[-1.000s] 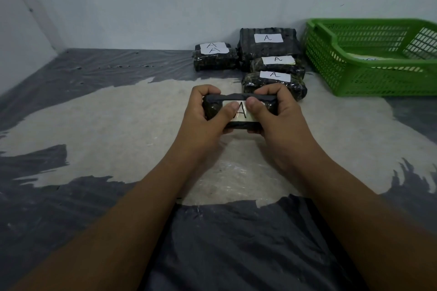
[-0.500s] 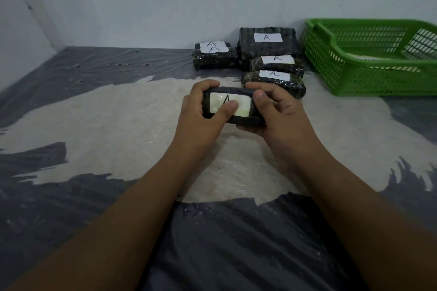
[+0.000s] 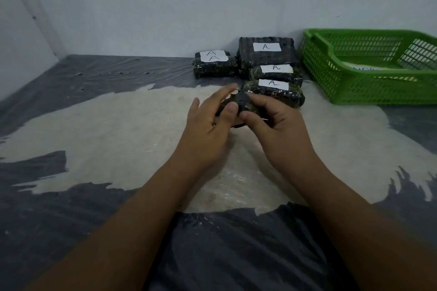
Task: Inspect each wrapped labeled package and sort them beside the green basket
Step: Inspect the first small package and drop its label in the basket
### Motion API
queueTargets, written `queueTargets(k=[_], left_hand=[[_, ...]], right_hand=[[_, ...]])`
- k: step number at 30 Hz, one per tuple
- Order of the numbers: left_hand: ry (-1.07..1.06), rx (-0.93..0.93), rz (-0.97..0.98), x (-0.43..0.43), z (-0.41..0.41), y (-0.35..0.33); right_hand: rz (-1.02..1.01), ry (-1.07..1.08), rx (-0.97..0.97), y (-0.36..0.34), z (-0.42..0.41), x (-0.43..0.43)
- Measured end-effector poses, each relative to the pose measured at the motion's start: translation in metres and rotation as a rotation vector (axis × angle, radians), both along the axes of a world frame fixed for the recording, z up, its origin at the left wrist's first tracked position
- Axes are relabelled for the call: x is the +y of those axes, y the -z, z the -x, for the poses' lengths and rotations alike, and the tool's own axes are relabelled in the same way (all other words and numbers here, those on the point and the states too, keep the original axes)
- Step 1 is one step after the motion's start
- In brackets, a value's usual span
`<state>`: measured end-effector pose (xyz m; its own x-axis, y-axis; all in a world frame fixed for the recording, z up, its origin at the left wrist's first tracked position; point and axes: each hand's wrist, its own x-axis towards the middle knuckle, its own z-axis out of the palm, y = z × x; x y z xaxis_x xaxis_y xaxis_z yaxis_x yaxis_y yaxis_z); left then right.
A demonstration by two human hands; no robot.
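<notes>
Head view, read left to right. A grey plastic sheet (image 3: 71, 106) covers the floor, with a pale worn patch at its centre, and meets a white wall (image 3: 142, 7) behind.

The small package (image 3: 215, 67), dark and film-wrapped, lies near the wall. Its white label carries two handwritten letters, "A" above "A".

The left hand (image 3: 208, 130) is held with fingers stretched nearly straight. Its thumb tip touches the held package (image 3: 243, 104) and the fingers lie along that package's far side, not curled round it.

The held package is dark, raised above the pale patch between the two hands. Its label faces away and cannot be read.

The right hand (image 3: 279, 125) grips the held package, with fingers curled over the top and thumb underneath.

Three labelled packages lie in a row just beyond the hands: the front package (image 3: 274, 94), the middle package (image 3: 275, 73) and the large package (image 3: 267, 53) against the wall. Each has a white label reading "A".

The green basket (image 3: 378, 92), of perforated plastic, stands just beside this row. A white sheet (image 3: 364, 67) lies inside it, its writing too partial to read.
</notes>
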<state>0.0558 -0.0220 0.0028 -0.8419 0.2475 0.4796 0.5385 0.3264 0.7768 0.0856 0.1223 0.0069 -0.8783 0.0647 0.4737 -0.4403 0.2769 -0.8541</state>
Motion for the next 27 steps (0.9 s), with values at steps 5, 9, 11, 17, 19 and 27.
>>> queueTargets(k=[5,9,11,17,19,27], left_hand=[[0.08,-0.067,-0.177,-0.002,-0.002,0.0],[0.113,-0.136,-0.243,0.002,-0.004,0.0],[0.082,-0.106,-0.231,0.003,-0.003,0.0],[0.096,-0.146,-0.287,0.004,-0.006,0.0],[0.049,-0.105,-0.259,0.005,-0.006,0.0],[0.066,-0.138,-0.318,0.003,-0.003,0.001]], right_hand=[[0.306,-0.116,-0.156,0.003,-0.002,-0.005],[0.244,-0.136,-0.17,0.005,-0.003,-0.01],[0.244,-0.154,-0.179,0.006,-0.004,-0.012],[0.215,-0.087,-0.139,0.006,-0.001,-0.014],[0.245,-0.108,-0.161,0.007,-0.002,-0.014],[0.253,-0.115,-0.127,0.003,-0.005,-0.014]])
